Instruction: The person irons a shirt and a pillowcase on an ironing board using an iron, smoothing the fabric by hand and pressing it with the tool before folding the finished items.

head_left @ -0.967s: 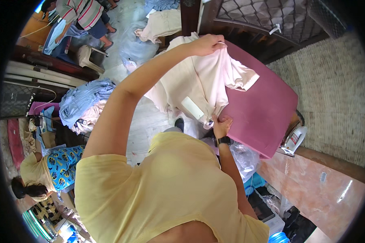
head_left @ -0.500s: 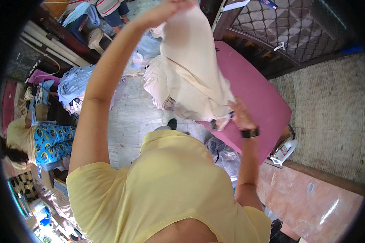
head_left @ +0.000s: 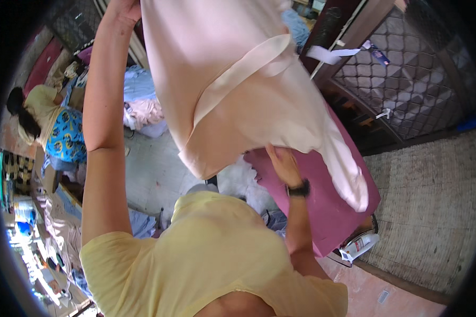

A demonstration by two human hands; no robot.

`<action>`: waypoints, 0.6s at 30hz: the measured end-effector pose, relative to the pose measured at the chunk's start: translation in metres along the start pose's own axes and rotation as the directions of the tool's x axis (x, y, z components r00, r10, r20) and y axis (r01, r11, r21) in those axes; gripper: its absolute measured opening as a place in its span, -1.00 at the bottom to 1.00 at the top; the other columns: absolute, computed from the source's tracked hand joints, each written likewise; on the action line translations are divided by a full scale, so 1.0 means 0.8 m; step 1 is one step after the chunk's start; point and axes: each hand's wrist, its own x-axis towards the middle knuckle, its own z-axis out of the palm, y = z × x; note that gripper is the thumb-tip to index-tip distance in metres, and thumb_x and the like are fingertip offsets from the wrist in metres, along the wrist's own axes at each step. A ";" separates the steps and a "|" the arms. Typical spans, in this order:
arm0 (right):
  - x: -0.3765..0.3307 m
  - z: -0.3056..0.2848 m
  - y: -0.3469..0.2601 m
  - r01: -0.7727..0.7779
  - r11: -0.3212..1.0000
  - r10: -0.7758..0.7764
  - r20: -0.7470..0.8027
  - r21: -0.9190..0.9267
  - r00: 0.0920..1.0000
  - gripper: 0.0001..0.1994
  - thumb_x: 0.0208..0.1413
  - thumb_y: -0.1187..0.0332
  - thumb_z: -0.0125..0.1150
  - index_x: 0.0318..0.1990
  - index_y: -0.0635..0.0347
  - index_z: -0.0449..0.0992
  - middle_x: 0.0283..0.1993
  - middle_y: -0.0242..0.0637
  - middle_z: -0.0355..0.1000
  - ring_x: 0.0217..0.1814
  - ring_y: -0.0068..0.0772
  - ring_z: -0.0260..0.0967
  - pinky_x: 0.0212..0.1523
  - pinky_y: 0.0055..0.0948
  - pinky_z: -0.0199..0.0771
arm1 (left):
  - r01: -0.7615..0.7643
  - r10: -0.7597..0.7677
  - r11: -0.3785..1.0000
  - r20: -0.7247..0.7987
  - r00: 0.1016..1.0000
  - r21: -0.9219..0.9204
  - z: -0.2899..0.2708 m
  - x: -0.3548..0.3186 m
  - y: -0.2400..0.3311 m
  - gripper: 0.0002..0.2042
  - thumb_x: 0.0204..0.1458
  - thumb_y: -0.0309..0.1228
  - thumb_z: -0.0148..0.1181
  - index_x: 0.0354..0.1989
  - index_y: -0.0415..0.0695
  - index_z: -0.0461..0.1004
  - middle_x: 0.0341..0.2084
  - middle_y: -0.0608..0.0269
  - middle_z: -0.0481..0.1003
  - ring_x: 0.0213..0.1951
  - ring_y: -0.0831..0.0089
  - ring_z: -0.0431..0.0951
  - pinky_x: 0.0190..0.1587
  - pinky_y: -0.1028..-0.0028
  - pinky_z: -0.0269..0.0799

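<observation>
A large pale cream-pink garment (head_left: 238, 100) hangs spread out in front of me, with a loose fabric strip across its middle and a sleeve-like end trailing to the right. High at the upper edge, my left hand (head_left: 126, 11) is closed on the garment's left border; its fingertips are partly out of sight. Below the hem, my right hand (head_left: 285, 168), wearing a dark wristband, has its fingers stretched up against the cloth. A mauve padded board (head_left: 336, 219) lies under and behind the garment's right side.
A white plastic bottle (head_left: 360, 246) stands by the board's near end. Blue and pale clothes (head_left: 140, 87) are piled at the left. Beyond them another person (head_left: 55, 119) bends over. A dark lattice door (head_left: 391, 74) stands at the far right. Clear plastic (head_left: 243, 182) lies on the floor.
The garment has been lifted off the board and fanned out toward me. My left hand has swung left; my right hand has moved left and slightly down. The view has shifted.
</observation>
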 end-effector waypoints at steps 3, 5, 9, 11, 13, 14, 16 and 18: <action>0.129 0.113 0.048 -0.141 0.240 -0.037 0.154 0.961 0.987 -0.54 0.17 0.08 0.15 0.11 0.17 0.42 0.16 -0.27 0.40 0.22 -0.26 0.30 0.25 -0.23 0.22 | 0.067 -0.070 0.997 -0.061 0.996 -0.049 -0.059 -0.001 -0.022 -0.66 0.27 -0.22 -0.10 -0.06 -0.22 0.47 -0.28 0.06 0.61 -0.31 0.29 0.65 -0.13 0.27 0.59; 0.179 0.142 0.004 -0.185 -0.021 -0.265 0.173 0.982 0.949 -0.55 0.17 0.18 0.15 0.18 0.15 0.36 0.19 -0.31 0.37 0.25 -0.33 0.27 0.30 -0.25 0.19 | 0.039 -0.030 0.998 -0.203 0.979 0.044 -0.130 -0.010 -0.030 -0.66 0.25 -0.19 -0.08 -0.05 -0.20 0.47 -0.25 0.12 0.60 -0.28 0.32 0.64 -0.13 0.30 0.58; 0.193 0.057 -0.112 -0.353 0.081 -0.293 0.361 0.932 0.885 -0.61 0.22 0.26 0.09 0.12 0.28 0.39 0.13 -0.22 0.43 0.19 -0.29 0.37 0.22 -0.23 0.33 | 0.050 0.059 0.979 -0.511 0.858 0.197 -0.263 -0.043 -0.066 -0.64 0.26 -0.21 -0.07 -0.02 -0.25 0.45 -0.16 0.17 0.55 -0.15 0.41 0.57 -0.07 0.41 0.49; 0.210 0.028 -0.160 -0.203 0.241 -0.274 0.268 0.949 0.924 -0.63 0.27 0.24 0.04 0.11 0.30 0.40 0.10 -0.21 0.45 0.16 -0.31 0.40 0.17 -0.27 0.39 | 0.027 0.089 0.979 -0.537 0.839 0.203 -0.321 -0.060 -0.087 -0.62 0.26 -0.21 -0.09 0.00 -0.29 0.43 -0.16 0.15 0.55 -0.15 0.38 0.57 -0.08 0.40 0.49; 0.250 0.022 -0.205 -0.057 0.313 -0.335 0.166 0.948 0.928 -0.67 0.29 0.26 0.04 0.07 0.28 0.44 0.05 -0.25 0.48 0.08 -0.37 0.44 0.12 -0.34 0.42 | 0.061 0.128 0.947 -0.546 0.828 0.314 -0.432 -0.083 -0.121 -0.62 0.26 -0.18 -0.08 -0.01 -0.27 0.42 -0.22 0.19 0.54 -0.22 0.42 0.55 -0.14 0.42 0.47; 0.269 0.026 -0.234 -0.039 0.317 -0.385 0.166 0.948 0.908 -0.71 0.28 0.28 0.07 0.03 0.27 0.47 0.01 -0.30 0.49 0.03 -0.42 0.46 0.10 -0.38 0.42 | 0.086 0.170 0.910 -0.556 0.813 0.405 -0.504 -0.092 -0.142 -0.62 0.25 -0.17 -0.06 -0.03 -0.26 0.43 -0.25 0.20 0.53 -0.26 0.44 0.53 -0.17 0.43 0.46; 0.284 0.019 -0.289 0.134 0.509 -0.419 0.109 0.850 0.901 -0.74 0.27 0.31 0.09 -0.01 0.27 0.51 -0.05 -0.38 0.51 -0.03 -0.54 0.45 0.06 -0.47 0.41 | 0.122 0.238 0.862 -0.605 0.760 0.493 -0.542 -0.101 -0.215 -0.66 0.22 -0.17 0.02 -0.07 -0.21 0.44 -0.32 0.25 0.51 -0.35 0.48 0.48 -0.27 0.44 0.44; 0.301 0.022 -0.329 0.220 0.685 -0.371 0.073 0.695 0.926 -0.69 0.24 0.25 0.16 -0.01 0.29 0.50 -0.06 -0.41 0.49 -0.05 -0.61 0.41 0.03 -0.55 0.37 | 0.308 -0.031 0.909 -0.692 0.721 0.280 -0.539 -0.101 -0.264 -0.73 0.20 -0.24 0.09 -0.07 -0.17 0.43 -0.22 0.24 0.48 -0.21 0.47 0.46 -0.11 0.46 0.40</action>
